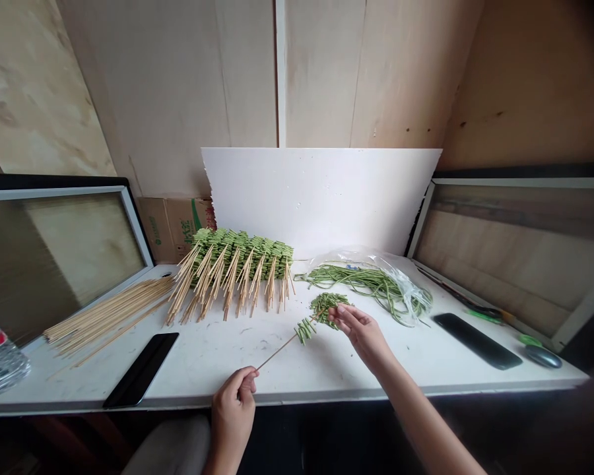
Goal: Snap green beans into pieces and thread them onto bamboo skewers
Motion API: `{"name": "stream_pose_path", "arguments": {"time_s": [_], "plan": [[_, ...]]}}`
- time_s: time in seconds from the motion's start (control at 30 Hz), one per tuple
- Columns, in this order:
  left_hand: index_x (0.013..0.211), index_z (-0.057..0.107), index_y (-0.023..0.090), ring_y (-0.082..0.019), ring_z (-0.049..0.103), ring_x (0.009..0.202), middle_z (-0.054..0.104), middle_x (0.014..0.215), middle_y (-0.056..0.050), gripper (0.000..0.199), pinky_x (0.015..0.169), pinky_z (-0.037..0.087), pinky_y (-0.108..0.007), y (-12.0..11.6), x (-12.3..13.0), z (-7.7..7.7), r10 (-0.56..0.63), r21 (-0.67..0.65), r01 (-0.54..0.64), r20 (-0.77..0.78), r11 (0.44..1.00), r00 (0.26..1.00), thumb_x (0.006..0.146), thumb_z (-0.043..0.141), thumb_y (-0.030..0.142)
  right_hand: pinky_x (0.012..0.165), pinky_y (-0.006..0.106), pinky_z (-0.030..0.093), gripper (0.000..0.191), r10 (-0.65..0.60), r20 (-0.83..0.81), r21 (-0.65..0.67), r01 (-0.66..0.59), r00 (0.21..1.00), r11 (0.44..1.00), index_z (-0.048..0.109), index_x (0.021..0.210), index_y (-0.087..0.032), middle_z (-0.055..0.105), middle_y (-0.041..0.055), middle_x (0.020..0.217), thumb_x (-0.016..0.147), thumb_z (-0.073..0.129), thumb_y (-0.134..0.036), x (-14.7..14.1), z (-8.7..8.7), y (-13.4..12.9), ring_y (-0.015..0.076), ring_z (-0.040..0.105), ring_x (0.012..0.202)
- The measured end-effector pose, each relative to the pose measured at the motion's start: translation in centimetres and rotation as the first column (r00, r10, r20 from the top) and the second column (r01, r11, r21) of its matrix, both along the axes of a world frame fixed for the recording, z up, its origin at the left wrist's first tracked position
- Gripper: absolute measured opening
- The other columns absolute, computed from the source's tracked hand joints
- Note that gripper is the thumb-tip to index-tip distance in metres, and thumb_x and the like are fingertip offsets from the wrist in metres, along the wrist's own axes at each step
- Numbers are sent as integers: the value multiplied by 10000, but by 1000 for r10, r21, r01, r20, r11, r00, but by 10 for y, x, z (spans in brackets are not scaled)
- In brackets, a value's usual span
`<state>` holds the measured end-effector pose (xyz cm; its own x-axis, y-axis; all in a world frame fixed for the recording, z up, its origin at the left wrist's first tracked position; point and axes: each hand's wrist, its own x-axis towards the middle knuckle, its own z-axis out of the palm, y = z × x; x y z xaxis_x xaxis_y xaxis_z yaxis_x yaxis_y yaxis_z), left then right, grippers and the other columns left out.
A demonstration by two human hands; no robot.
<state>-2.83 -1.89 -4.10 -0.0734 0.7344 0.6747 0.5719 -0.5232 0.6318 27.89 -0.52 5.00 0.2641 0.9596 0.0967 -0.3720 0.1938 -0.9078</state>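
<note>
My left hand [236,398] is closed round the lower end of a thin wooden skewer [280,349] at the table's front edge. Several short green bean pieces [305,330] are threaded crosswise near the skewer's far end. At that end my right hand [355,327] is closed in a pinch; whatever its fingertips hold is too small to make out. Just behind it lies a pile of cut bean pieces [327,305]. Farther back on the left, filled skewers [242,257] are stacked in rows, their bare sticks pointing forward.
Bare skewers [111,316] and a black phone [142,371] lie left, beside a water bottle [0,359]. Long beans [376,284] rest in a clear bag at right, near another dark phone [476,340] and a mouse [543,356]. A white board [321,198] stands behind.
</note>
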Motion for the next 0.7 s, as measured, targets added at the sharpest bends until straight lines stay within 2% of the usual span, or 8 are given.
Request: {"name": "stream_pose_path", "arguments": {"time_s": [0.23, 0.47, 0.7], "plan": [[818, 754, 196, -155, 705, 546, 727, 634, -5, 304, 593, 573, -219, 0, 0, 2, -34, 37, 34, 5, 999, 999, 942, 476, 188, 919, 345, 619, 335, 58, -53, -45, -61, 997, 997, 817, 967, -212, 818, 95, 1032, 752, 884, -460, -8, -4, -1, 257, 772, 995], [813, 752, 196, -167, 704, 541, 722, 625, -12, 302, 585, 575, -235, 0, 1, 2, -14, 34, 14, -10, 999, 1000, 939, 478, 192, 874, 274, 616, 329, 114, -89, -40, -118, 990, 992, 816, 990, -227, 816, 72, 1040, 721, 919, -387, -15, 0, -4, 213, 772, 957], [806, 748, 196, -177, 711, 557, 736, 647, -24, 313, 599, 588, -244, 0, 2, 2, -11, 7, 11, 9, 1000, 1000, 918, 456, 167, 919, 352, 611, 328, 124, -59, -37, -127, 990, 991, 809, 987, -253, 810, 66, 1062, 723, 909, -420, -14, -1, -6, 255, 765, 999]]}}
